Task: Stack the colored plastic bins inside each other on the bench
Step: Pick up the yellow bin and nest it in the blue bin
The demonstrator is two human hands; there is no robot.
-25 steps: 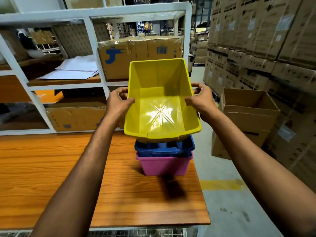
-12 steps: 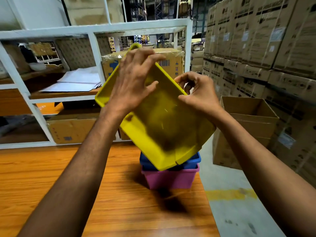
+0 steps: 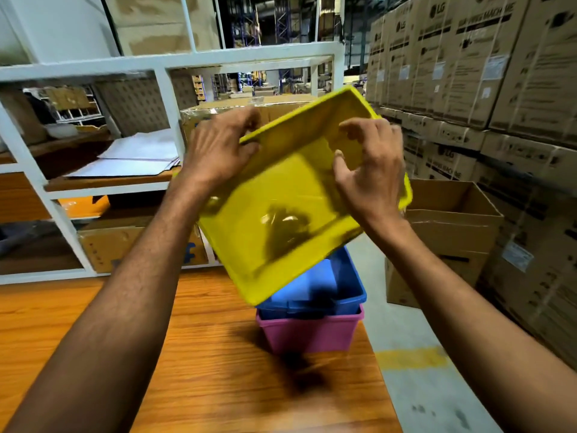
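A yellow plastic bin (image 3: 290,220) hangs tilted in the air, its open side facing me and its low corner over the stack. My left hand (image 3: 218,148) grips its upper left rim. My right hand (image 3: 371,170) holds its right side, fingers curled over the wall. Below it a blue bin (image 3: 315,289) sits nested inside a pink bin (image 3: 309,332) on the wooden bench (image 3: 93,339), near the bench's right edge. The yellow bin hides the far part of the blue one.
A white metal shelf frame (image 3: 168,98) stands behind the bench with cardboard boxes (image 3: 109,245) and papers (image 3: 134,157). An open cardboard box (image 3: 449,232) sits on the floor to the right. Tall stacks of cartons (image 3: 468,73) line the right side.
The yellow bin was lifted off the stack and turned in my hands. Its rim now tilts up to the right instead of up to the left, and more of the blue bin shows.
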